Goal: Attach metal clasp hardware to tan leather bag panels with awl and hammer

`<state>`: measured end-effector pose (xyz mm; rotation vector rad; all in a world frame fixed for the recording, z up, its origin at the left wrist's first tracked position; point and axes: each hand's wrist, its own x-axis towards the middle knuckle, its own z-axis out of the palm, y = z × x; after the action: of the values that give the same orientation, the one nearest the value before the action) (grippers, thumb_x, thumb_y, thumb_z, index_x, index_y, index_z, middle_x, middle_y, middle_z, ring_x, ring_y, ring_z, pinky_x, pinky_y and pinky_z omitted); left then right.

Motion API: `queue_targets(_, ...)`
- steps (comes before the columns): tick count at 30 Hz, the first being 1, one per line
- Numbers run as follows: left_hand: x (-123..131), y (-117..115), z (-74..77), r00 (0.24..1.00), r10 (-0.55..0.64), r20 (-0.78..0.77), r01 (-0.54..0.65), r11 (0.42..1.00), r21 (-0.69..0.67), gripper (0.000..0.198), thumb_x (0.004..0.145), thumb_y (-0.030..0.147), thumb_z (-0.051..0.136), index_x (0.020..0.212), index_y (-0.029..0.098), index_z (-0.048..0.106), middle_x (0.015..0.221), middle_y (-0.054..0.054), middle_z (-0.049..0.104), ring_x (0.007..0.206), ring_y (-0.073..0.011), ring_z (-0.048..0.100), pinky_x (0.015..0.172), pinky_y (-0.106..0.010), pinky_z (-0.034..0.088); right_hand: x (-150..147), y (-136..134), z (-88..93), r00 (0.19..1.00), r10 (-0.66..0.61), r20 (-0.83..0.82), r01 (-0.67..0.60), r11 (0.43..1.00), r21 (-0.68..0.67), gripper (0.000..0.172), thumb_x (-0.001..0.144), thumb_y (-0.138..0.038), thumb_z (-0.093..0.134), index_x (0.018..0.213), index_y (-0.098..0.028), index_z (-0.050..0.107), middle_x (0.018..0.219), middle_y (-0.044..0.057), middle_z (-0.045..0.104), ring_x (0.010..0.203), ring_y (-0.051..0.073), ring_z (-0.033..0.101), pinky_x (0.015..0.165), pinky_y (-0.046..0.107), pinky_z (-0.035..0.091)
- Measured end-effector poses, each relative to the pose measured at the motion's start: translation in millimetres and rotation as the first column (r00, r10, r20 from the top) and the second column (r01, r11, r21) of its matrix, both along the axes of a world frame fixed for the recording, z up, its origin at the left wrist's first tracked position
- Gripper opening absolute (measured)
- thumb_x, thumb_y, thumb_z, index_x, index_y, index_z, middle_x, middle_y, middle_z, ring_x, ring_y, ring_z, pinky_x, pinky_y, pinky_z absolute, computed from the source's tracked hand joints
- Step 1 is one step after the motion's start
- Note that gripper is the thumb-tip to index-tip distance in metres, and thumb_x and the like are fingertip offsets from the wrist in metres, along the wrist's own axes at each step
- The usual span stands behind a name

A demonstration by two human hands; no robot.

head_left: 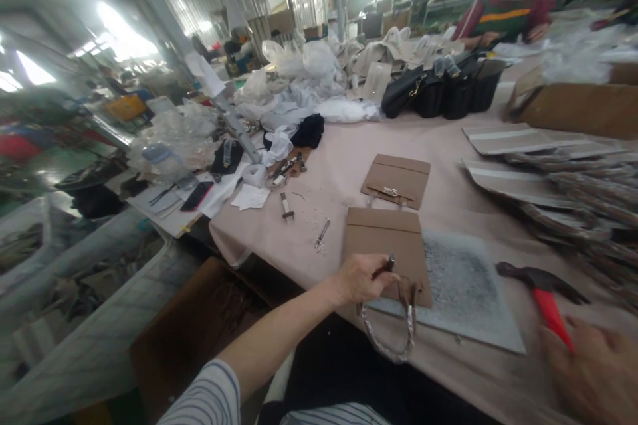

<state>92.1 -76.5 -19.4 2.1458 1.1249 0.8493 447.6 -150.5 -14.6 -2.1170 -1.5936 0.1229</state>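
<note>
My left hand point(363, 279) is closed around a short dark metal punch point(391, 261), above the lower edge of a brown leather bag panel point(383, 239). A wrapped carrying handle point(387, 345) hangs in a loop from that panel toward me. The panel lies partly on a worn grey slab point(463, 279). At the right, my right hand point(588, 358), somewhat blurred, is closed on the red grip of a claw hammer point(545, 299), whose dark head rests low over the table. A second brown panel point(399, 176) with a metal fitting lies just beyond the first.
Stacked panels with wrapped handles point(573, 192) fill the right side. Black bags point(448, 89), plastic wrapping point(299, 73) and a cardboard box point(578, 106) stand farther back. Small tools point(323, 234) and a phone point(197, 195) lie left. A co-worker point(508, 13) sits across the table.
</note>
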Motion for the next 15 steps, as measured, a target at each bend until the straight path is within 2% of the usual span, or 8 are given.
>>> queue_targets(2, 0, -2, 2.0, 1.000, 0.004, -0.003, -0.004, 1.000, -0.022, 0.019, 0.091, 0.037, 0.067, 0.094, 0.018, 0.069, 0.087, -0.006, 0.075, 0.081, -0.0187, 0.071, 0.078, -0.026, 0.057, -42, 10, 11.6, 0.960, 0.204, 0.193, -0.225, 0.970, 0.094, 0.045, 0.091, -0.055, 0.041, 0.102, -0.018, 0.064, 0.115, 0.028, 0.063, 0.106, 0.045, 0.061, 0.090, 0.060, 0.049)
queue_targets(3, 1, -4, 2.4, 1.000, 0.006, -0.002, -0.006, 0.999, -0.032, 0.018, 0.092, 0.036, 0.066, 0.094, 0.018, 0.069, 0.088, -0.006, 0.075, 0.082, -0.0189, 0.072, 0.079, -0.026, 0.058, -66, 15, 14.9, 0.937, 0.285, 0.200, -0.319, 0.934, 0.163, 0.045, 0.096, -0.050, 0.040, 0.111, -0.014, 0.062, 0.120, 0.026, 0.062, 0.114, 0.041, 0.059, 0.096, 0.054, 0.048)
queue_targets(5, 4, -6, 2.2, 1.000, 0.009, 0.015, -0.009, 0.999, -0.051, 0.017, 0.092, 0.034, 0.065, 0.093, 0.018, 0.069, 0.088, -0.007, 0.075, 0.083, -0.0196, 0.072, 0.081, -0.027, 0.058, -110, 25, 14.2, 0.865, 0.470, 0.174, -0.496, 0.852, 0.165, 0.040, 0.100, -0.041, 0.041, 0.121, -0.012, 0.059, 0.121, 0.022, 0.063, 0.114, 0.035, 0.060, 0.096, 0.048, 0.049)
queue_targets(8, 8, -4, 5.6, 0.984, 0.090, 0.157, -0.064, 0.984, -0.165, 0.025, 0.093, 0.041, 0.063, 0.088, 0.017, 0.067, 0.086, -0.008, 0.075, 0.082, -0.0202, 0.072, 0.081, -0.030, 0.059, -154, 31, -0.1, 0.814, 0.551, 0.183, -0.574, 0.811, 0.114, 0.036, 0.098, -0.036, 0.046, 0.124, -0.016, 0.060, 0.125, 0.017, 0.063, 0.112, 0.034, 0.058, 0.093, 0.050, 0.048)
queue_targets(10, 6, 7, 15.5, 0.871, 0.291, 0.395, -0.162, 0.930, -0.329, 0.038, 0.096, 0.053, 0.057, 0.090, 0.016, 0.064, 0.082, -0.008, 0.075, 0.076, -0.0197, 0.073, 0.075, -0.031, 0.060, -165, 31, -10.7, 0.813, 0.546, 0.203, -0.570, 0.818, 0.081, 0.038, 0.097, -0.035, 0.049, 0.128, -0.017, 0.059, 0.130, 0.015, 0.060, 0.116, 0.035, 0.055, 0.096, 0.053, 0.045)
queue_targets(13, -12, 33, 40.6, 0.516, 0.547, 0.659, -0.239, 0.831, -0.502, 0.050, 0.093, 0.065, 0.055, 0.098, 0.016, 0.059, 0.085, -0.008, 0.075, 0.073, -0.0197, 0.074, 0.068, -0.030, 0.060, -164, 29, -18.7, 0.805, 0.550, 0.221, -0.576, 0.815, 0.067, 0.040, 0.096, -0.034, 0.051, 0.132, -0.016, 0.057, 0.133, 0.014, 0.058, 0.120, 0.035, 0.052, 0.099, 0.052, 0.042)
queue_targets(14, -21, 41, 48.7, 0.465, 0.563, 0.683, -0.261, 0.824, -0.503, 0.051, 0.089, 0.066, 0.061, 0.098, 0.016, 0.059, 0.086, -0.008, 0.075, 0.074, -0.0198, 0.075, 0.068, -0.030, 0.060, -162, 29, -19.2, 0.805, 0.550, 0.222, -0.576, 0.815, 0.069, 0.040, 0.097, -0.034, 0.051, 0.132, -0.016, 0.057, 0.133, 0.014, 0.058, 0.120, 0.035, 0.052, 0.099, 0.051, 0.042)
queue_targets(15, -31, 48, 54.9, 0.472, 0.570, 0.672, -0.279, 0.820, -0.499, 0.052, 0.085, 0.066, 0.066, 0.096, 0.015, 0.060, 0.084, -0.007, 0.074, 0.072, -0.0193, 0.074, 0.066, -0.029, 0.060, -161, 29, -19.0, 0.808, 0.547, 0.222, -0.573, 0.817, 0.072, 0.039, 0.097, -0.034, 0.051, 0.131, -0.017, 0.057, 0.133, 0.014, 0.058, 0.120, 0.034, 0.052, 0.099, 0.050, 0.042)
